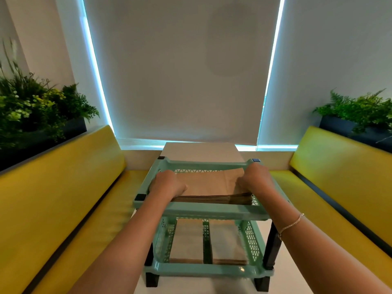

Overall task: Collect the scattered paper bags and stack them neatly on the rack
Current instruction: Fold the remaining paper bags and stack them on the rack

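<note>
Rack: a mint-green plastic two-tier rack (212,212) with triangle-perforated walls and dark square posts is seen standing on a pale matte tabletop (199,153).
Bags: a flat stack of brown paper bags (212,185), smooth-faced with layered edges, lies in the top tray; more brown paper bags (186,238) lie flat in the lower tray.
Left hand: the left hand (167,183) is laid on the stack's left end, fingers curled over its edge.
Right hand: the right hand (254,177) is laid at the stack's right end, with fingers bent down onto the bags.
Surroundings: glossy yellow padded benches (63,187) are seen on both sides.
</note>
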Demonstrator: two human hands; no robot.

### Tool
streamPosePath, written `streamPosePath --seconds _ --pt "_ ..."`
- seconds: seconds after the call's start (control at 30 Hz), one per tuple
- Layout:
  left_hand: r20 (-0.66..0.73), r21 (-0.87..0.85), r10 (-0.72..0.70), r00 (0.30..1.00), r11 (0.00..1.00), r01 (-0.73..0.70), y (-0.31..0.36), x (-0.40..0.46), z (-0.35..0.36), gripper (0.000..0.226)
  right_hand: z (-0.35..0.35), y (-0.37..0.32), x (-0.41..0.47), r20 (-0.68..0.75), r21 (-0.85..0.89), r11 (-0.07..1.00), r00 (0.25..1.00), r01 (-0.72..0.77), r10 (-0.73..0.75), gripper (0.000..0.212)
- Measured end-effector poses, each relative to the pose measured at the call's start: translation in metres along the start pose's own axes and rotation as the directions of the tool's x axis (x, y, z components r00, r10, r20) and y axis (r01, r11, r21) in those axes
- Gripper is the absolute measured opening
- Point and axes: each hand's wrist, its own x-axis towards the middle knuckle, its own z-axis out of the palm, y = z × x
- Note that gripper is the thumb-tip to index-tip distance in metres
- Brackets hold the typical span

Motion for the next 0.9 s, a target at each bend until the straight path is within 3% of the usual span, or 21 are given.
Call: streamPosePath --seconds 0.13,0.3,0.4,0.5,0.57,0.7,0.77,0.83,0.9 --pt "0.036 0.023 -0.033 0.999 0.999 0.032 0.0 0.002 0.002 0.046 0.003 0.002 -0.001 0.019 -0.004 1.0 1.0 -0.019 0.019 0.014" --pt "0.017 0.01 -0.018 1.0 1.0 0.018 0.004 -0.006 -0.004 0.049 0.002 0.003 -0.004 -0.007 -0.007 1.0 1.0 -0.027 0.027 0.016" --pt "-0.118 -0.157 0.09 0.989 0.982 -0.108 0.009 -0.027 -0.014 0.048 -0.008 0.002 -0.018 -0.105 -0.012 0.999 0.994 0.039 -0.04 0.026" --pt "-0.287 -0.363 0.198 0.937 0.883 -0.297 0.013 -0.066 -0.026 0.039 -0.023 0.005 -0.054 -0.181 0.046 0.985 0.971 0.166 -0.156 0.025" --pt "-0.299 -0.465 0.234 0.925 0.811 -0.355 0.012 -0.096 -0.028 0.029 -0.029 0.012 -0.088 -0.162 0.14 0.969 0.97 0.205 -0.182 0.024" --pt "-0.107 -0.594 0.306 0.946 0.743 -0.308 -0.002 -0.151 -0.008 0.011 -0.02 0.04 -0.149 -0.015 0.141 0.973 0.983 0.184 -0.184 0.031" --pt "0.045 -0.602 0.322 0.946 0.764 -0.232 -0.016 -0.168 0.018 0.008 0.0 0.06 -0.167 0.098 0.103 0.989 0.989 0.103 -0.113 0.031" --pt "0.245 -0.509 0.282 0.928 0.852 -0.125 -0.033 -0.184 0.048 0.016 0.026 0.084 -0.181 0.227 0.009 1.0 0.974 -0.001 -0.001 0.026" --pt "0.417 -0.303 0.196 0.887 0.951 -0.067 -0.052 -0.198 0.081 0.035 0.054 0.108 -0.194 0.333 -0.117 0.989 0.935 -0.091 0.125 0.028"
